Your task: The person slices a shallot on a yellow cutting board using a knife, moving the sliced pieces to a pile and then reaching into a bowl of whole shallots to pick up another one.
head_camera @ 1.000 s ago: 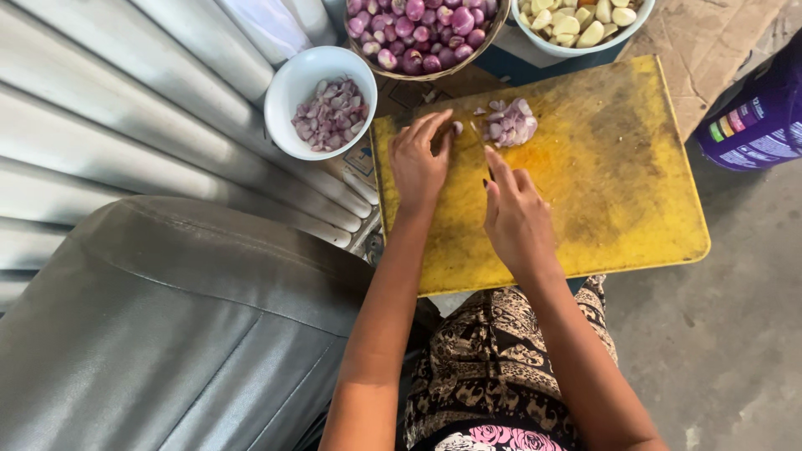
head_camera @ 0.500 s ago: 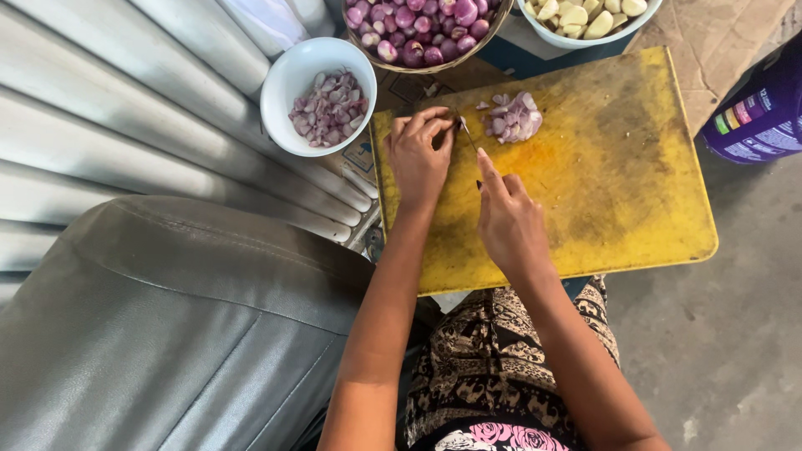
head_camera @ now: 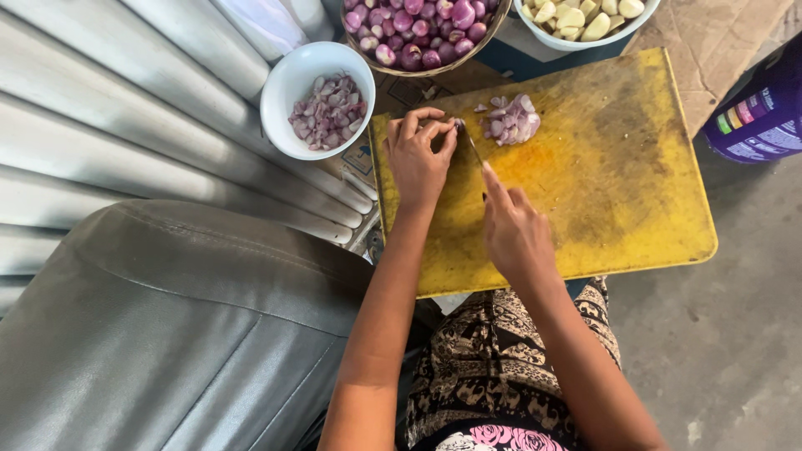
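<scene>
From the head view, the left hand [head_camera: 418,159] rests on the yellow board [head_camera: 618,175], fingertips pinched on a small shallot piece [head_camera: 455,125] near the board's far left corner. The right hand [head_camera: 511,230] grips a knife [head_camera: 473,149], forefinger along its back, the blade just beside that piece. A pile of slices [head_camera: 511,121] lies close by. A white bowl [head_camera: 288,88] of chopped shallot sits left of the board; a basket [head_camera: 480,42] of whole ones lies beyond.
</scene>
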